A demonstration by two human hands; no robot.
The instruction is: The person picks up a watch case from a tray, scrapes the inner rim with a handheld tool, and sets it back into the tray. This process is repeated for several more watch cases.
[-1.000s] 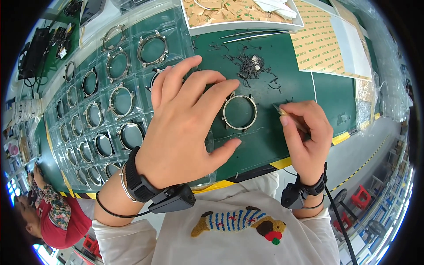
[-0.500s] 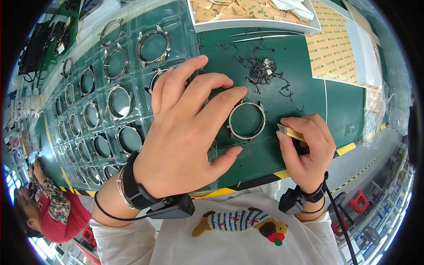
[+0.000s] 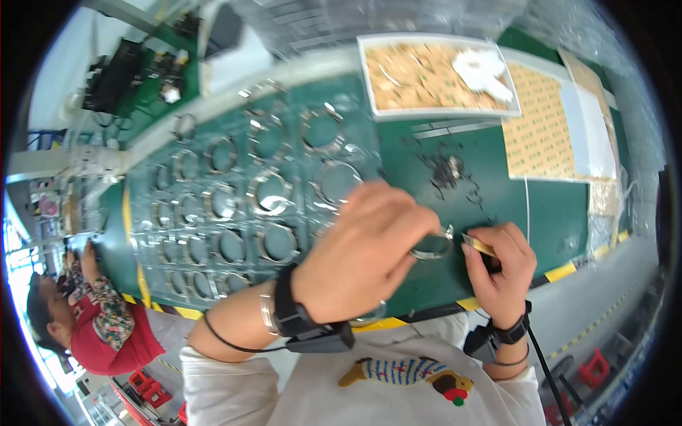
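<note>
My left hand is closed, thumb and fingers pinching the left side of a round metal watch case. The case looks tilted, and my fingers hide part of it. Just right of it, my right hand is closed on a small yellow tool with a thin pale tip pointing toward the watch case; the two appear close but apart. Left of my hands, a transparent plastic tray holds rows of similar watch cases, with one just beyond my left hand. Motion blurs the picture.
Beyond my hands lie a pile of black scraps and metal tweezers. Farther back stands a white box of tan paper pieces, with printed adhesive sheets right of it. Another person sits at the far left.
My left hand has moved right and its spread fingers have closed on the watch case, which now looks tilted. My right hand keeps the yellow tool. The whole view has shifted.
</note>
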